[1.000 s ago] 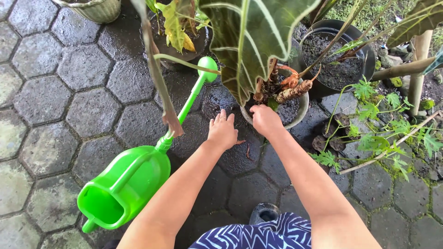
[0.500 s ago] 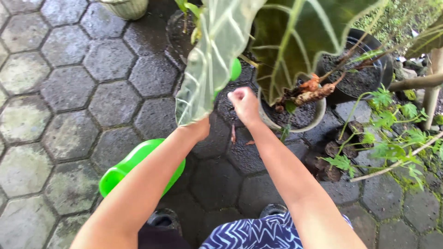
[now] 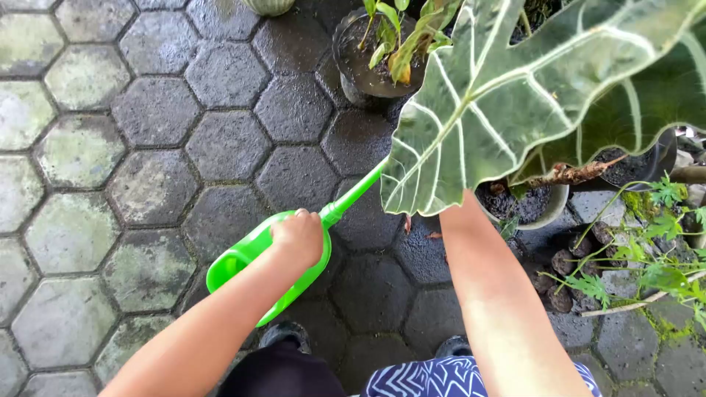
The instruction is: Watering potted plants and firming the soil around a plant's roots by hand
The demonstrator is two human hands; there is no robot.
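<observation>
- Now the paving point(image 3: 147, 140), wet hexagonal stones with green patches, spreads out to the left of and beyond the left hand.
- The can point(image 3: 254, 257), a bright green watering can, sits directly under the left hand; its open mouth end sticks out on the side of the hand nearer the person and to its left.
- The left hand point(image 3: 298, 237) is curled shut over the top of the can's body, fingers wrapped down over the far side, gripping it.
- The spout point(image 3: 355, 192) runs from just right of that hand up and away to the right, and its tip slips out of sight behind the leaf.
- A dark pot point(image 3: 368, 62) with small green and yellow leaves stands well beyond the left hand, farther out than the spout.
- The leaf point(image 3: 507, 103), large with pale veins, hangs over the right forearm and hides the right hand altogether, so I cannot tell whether it is open or closed.
- The right forearm point(image 3: 485, 287) reaches up under the leaf's lower edge, well apart from the can.
- A pale pot point(image 3: 551, 206) of dark soil sits just right of where the forearm disappears.
- Small green weeds point(image 3: 654, 272) grow farther right of the forearm.
</observation>
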